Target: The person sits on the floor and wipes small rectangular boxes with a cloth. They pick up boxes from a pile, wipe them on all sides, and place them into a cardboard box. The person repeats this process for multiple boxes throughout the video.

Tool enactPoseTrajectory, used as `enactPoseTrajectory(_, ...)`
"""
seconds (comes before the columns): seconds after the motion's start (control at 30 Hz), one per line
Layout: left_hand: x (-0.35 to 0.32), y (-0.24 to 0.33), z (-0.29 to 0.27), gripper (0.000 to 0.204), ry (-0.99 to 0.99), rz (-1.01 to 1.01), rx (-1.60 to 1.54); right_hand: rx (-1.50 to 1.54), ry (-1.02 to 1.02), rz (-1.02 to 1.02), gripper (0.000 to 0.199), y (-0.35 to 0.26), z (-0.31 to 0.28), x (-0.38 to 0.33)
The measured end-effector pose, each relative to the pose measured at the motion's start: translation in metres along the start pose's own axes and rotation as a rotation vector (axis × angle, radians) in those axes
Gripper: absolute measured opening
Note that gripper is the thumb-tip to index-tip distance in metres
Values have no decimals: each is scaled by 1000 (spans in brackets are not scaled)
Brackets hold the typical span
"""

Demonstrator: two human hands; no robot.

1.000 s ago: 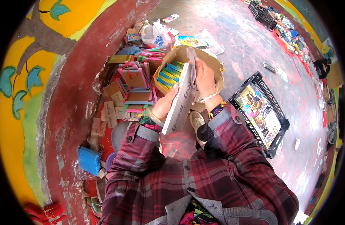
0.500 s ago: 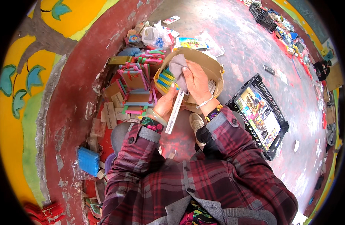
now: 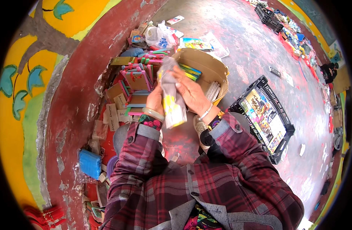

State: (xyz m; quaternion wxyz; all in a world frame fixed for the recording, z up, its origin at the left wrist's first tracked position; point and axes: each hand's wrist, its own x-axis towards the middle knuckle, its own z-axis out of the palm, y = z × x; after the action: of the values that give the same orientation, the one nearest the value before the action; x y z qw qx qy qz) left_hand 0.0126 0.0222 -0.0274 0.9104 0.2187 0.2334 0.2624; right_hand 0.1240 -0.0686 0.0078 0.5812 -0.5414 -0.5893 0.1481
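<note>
My left hand (image 3: 155,99) grips the edge of a long, flat, box-like piece (image 3: 175,115) with a yellow and whitish face, smeared by motion. My right hand (image 3: 193,94) presses a grey cloth (image 3: 169,74) against that face; its fingers are partly blurred. Both hands are over the near left side of an open cardboard box (image 3: 216,65). Inside it lie yellow and blue striped pieces (image 3: 191,71) and a stack of thin whitish pieces (image 3: 213,91). My arms hide part of the box's near side.
Pink, blue and green edged frames (image 3: 139,78) are piled left of the box, against a red-painted wall (image 3: 78,76). A black crate (image 3: 264,119) with colourful printed sheets stands at right. Beyond the box lie a white plastic bag (image 3: 160,35) and a yellow-blue packet (image 3: 197,43). A blue bundle (image 3: 90,164) sits at lower left.
The held piece has turned from its narrow white printed side to its broad yellow and whitish face. Both hands have shifted left, and the cloth now lies along that face.
</note>
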Motion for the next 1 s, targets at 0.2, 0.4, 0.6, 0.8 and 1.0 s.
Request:
enactPoseTrajectory(0.2, 18, 36, -40, 34, 52, 197, -99, 87, -169, -85, 26, -25, 13, -15)
enactPoseTrajectory(0.4, -1, 47, -8, 34, 85, 295, -45, -229, -17, 135, 51, -5, 25, -31)
enactPoseTrajectory(0.6, -2, 43, -2, 47, -150, 189, -40, -68, 35, 281, 50, 3, 14, -25)
enactPoseTrajectory(0.8, -14, 36, 15, 54, -219, 120, 3, -242, 97, 279, 48, 10, 20, -29)
enactPoseTrajectory(1.0, -13, 14, 11, 45, -285, 88, 125, -377, 181, 394, 46, 3, 14, -16)
